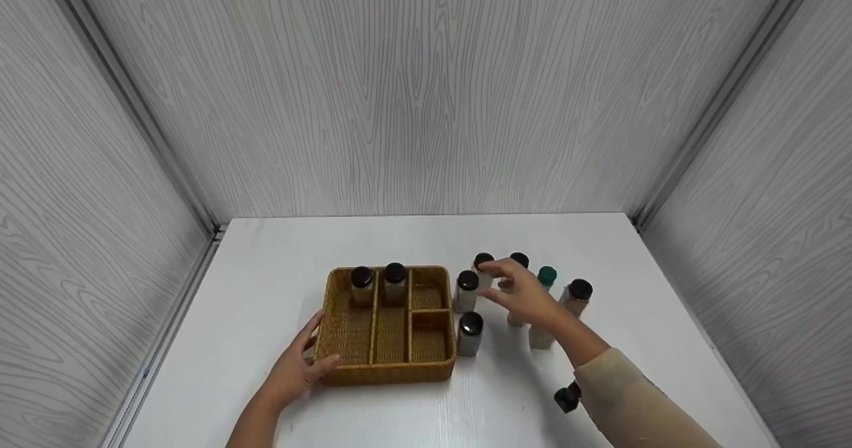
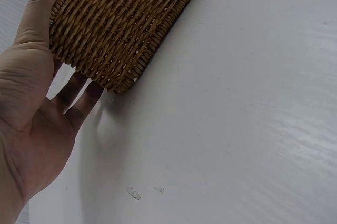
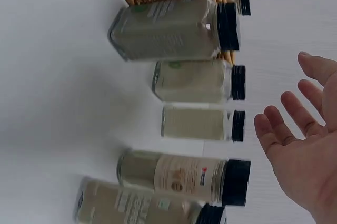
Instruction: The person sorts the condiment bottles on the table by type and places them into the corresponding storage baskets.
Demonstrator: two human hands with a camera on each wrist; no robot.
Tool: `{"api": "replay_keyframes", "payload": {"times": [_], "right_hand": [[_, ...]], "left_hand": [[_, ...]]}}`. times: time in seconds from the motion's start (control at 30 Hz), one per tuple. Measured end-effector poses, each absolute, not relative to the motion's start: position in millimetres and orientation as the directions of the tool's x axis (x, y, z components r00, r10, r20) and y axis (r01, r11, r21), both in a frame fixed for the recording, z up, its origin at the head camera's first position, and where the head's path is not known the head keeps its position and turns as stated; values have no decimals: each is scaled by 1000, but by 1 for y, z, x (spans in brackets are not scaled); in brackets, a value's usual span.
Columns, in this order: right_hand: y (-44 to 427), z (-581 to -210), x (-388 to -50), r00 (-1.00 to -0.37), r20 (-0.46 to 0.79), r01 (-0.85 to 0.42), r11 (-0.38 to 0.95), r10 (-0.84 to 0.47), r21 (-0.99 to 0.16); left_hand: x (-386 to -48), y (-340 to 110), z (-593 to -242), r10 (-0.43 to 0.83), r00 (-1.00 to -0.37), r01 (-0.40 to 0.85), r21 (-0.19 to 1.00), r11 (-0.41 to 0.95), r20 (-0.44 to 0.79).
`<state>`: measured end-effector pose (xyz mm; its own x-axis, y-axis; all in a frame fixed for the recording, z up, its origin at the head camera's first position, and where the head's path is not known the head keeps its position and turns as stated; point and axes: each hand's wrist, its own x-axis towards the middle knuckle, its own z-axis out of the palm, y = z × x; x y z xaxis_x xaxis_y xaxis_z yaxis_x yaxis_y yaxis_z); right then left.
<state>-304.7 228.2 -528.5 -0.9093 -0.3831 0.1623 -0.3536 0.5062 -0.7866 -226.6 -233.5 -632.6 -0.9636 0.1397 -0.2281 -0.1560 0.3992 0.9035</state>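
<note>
A wicker basket (image 1: 383, 373) with several compartments sits on the table. At its near left corner my left hand (image 1: 293, 367) grips it, thumb over the rim and fingers along the outer side; the left wrist view shows the hand (image 2: 39, 108) against the woven wall (image 2: 113, 29). Two black-capped spice jars, one left (image 1: 362, 287) and one right (image 1: 395, 285), stand inside at the back. My right hand (image 1: 526, 295) hovers with parted fingers near the caps of two jars (image 1: 467, 293) (image 1: 484, 268). In the right wrist view that hand (image 3: 305, 145) holds nothing and is apart from the jars.
Another black-capped jar (image 1: 470, 335) stands beside the basket's right wall. Farther right are a green-capped bottle (image 1: 547, 276) and a black-capped jar (image 1: 578, 295). Black caps (image 1: 567, 398) show by the right sleeve (image 1: 632, 401), which hides what is below. Wood-grain panels (image 1: 413, 95) enclose the table.
</note>
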Motion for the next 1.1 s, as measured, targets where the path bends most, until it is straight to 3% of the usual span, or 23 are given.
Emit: {"api": "replay_keyframes", "payload": {"times": [0.6,1.1], "right_hand": [[287,-526,-310,-948,84,-259,588,-308,-767],[299,-545,-316,-959,-23,-177,659,-283,-731]], "left_hand": [[-225,-234,-630,147,-965,-141,900,413,-219],[-224,-235,-630,141,-965,-152,907,393,-222]]}}
